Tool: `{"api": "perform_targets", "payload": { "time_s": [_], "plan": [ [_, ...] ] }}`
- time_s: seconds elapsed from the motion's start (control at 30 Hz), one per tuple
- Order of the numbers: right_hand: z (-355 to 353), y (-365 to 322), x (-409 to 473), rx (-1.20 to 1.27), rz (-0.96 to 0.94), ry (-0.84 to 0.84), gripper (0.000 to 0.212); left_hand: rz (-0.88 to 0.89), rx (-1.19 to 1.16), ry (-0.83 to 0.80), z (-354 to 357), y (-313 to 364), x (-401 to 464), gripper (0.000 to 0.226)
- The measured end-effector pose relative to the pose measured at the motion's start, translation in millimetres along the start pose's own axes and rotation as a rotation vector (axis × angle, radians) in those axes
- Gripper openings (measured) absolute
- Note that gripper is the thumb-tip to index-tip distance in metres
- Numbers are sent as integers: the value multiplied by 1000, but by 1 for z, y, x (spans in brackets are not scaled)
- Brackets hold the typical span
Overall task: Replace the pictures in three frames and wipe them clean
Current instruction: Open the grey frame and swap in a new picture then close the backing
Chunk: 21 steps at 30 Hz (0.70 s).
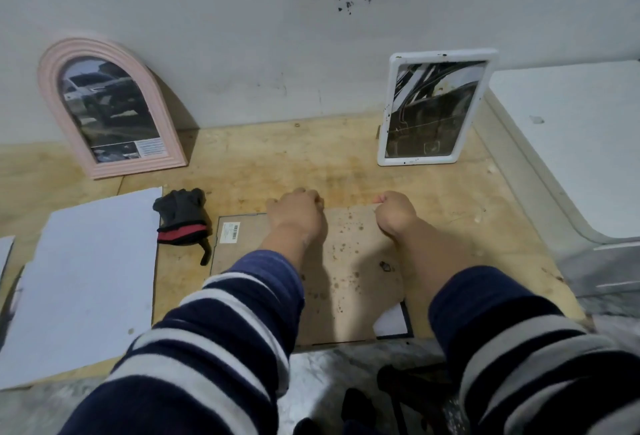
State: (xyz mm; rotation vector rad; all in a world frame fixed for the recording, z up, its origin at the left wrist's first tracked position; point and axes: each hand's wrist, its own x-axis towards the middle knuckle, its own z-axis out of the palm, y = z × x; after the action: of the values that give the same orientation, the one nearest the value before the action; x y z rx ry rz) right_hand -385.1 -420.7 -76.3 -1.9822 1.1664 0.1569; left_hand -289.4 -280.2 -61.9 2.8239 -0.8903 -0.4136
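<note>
Hands, left and right, curl over the backing board's far edge, gripping it.

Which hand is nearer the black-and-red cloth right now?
Left. The left hand grips the frame backing's far edge, right of the cloth; the right hand is farther right along that edge.

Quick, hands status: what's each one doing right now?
Left hand: fingers curled over the far edge of the backing board of the face-down frame, gripping it.
Right hand: pinching the same far edge.
</note>
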Motion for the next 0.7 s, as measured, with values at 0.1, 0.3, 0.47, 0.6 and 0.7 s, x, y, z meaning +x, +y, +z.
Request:
{"api": "perform_targets", "payload": {
  "time_s": [0.1, 0.3, 0.47, 0.6, 0.7],
  "plan": [
    [5, 0, 3, 51, -4, 14, 40, -157, -52, -71, 1, -28, 6, 27],
    [20, 3, 3, 171, 10, 131, 45, -228, -187, -201, 3, -40, 15, 31],
    [35, 6, -3, 185, -51, 314, 46, -325, -341, -376, 21, -54, 47, 57],
    [41, 6, -4, 164, -131, 483, 42, -417, -388, -364, 42, -62, 69, 66],
    [44, 6, -2, 204, -157, 541, 40, -405, -445, -339, 31, -54, 58, 55]
  ]
}}
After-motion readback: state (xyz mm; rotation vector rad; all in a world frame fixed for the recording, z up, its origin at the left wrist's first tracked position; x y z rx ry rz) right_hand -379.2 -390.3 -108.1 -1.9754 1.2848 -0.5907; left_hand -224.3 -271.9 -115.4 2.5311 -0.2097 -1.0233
